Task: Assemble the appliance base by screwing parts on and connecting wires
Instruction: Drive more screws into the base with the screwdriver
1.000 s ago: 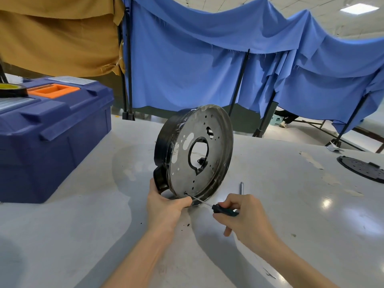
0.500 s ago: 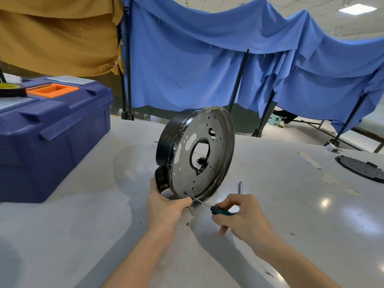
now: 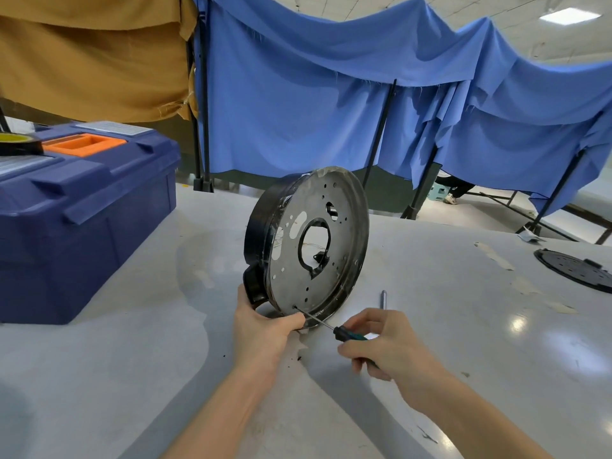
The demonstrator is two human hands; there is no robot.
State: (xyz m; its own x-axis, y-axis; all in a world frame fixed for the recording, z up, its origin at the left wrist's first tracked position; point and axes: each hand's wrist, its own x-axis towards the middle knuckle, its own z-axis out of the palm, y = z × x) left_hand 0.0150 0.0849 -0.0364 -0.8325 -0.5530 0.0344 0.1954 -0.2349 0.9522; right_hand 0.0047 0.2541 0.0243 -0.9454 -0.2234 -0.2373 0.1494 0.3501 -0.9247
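Metal base (image 3: 291, 279) upright, just beyond hands (image 3: 265, 329) (image 3: 387, 349)

The base (image 3: 261, 220) is a round shell with a black rim and a black lug low on its left side. It stands on edge on the bench (image 3: 132, 376), leaning back a little. Its grey metal plate (image 3: 349, 233), dotted with small holes round a large central opening, faces right. The left hand (image 3: 265, 332) grips its bottom edge. The screwdriver (image 3: 331, 328) has a thin steel shaft and a black-and-green handle. Its tip sits in a hole near the plate's lower edge, and the right hand (image 3: 390, 349) pinches the handle.
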